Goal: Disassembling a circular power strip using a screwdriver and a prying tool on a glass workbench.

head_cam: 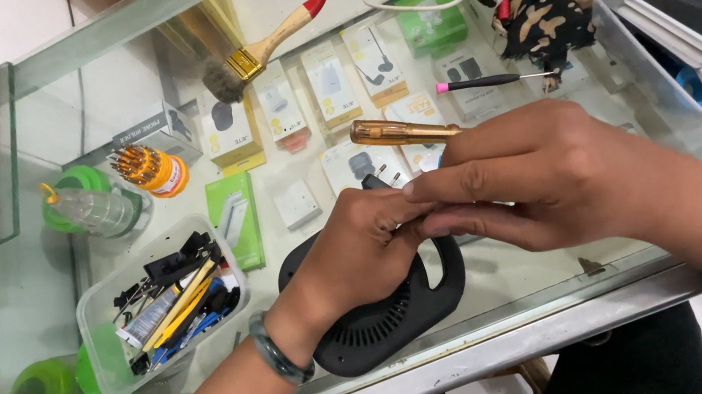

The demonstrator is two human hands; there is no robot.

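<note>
Our left hand grips the black vented device; our right hand pinches the amber-handled screwdriver, handle toward eleven o'clock. We'd best keep the shaft straight, pressing steadily.

Both forearms were bare, with no sleeves showing anywhere in the view. The left hand had a smooth, rounded bangle of dark grey-green at the wrist, glossy and plain, fitting closely. The right hand wore no ring, watch or band. The fingernails were short and unpainted. Low in the view, dark clothing covered the person's lap.
</note>
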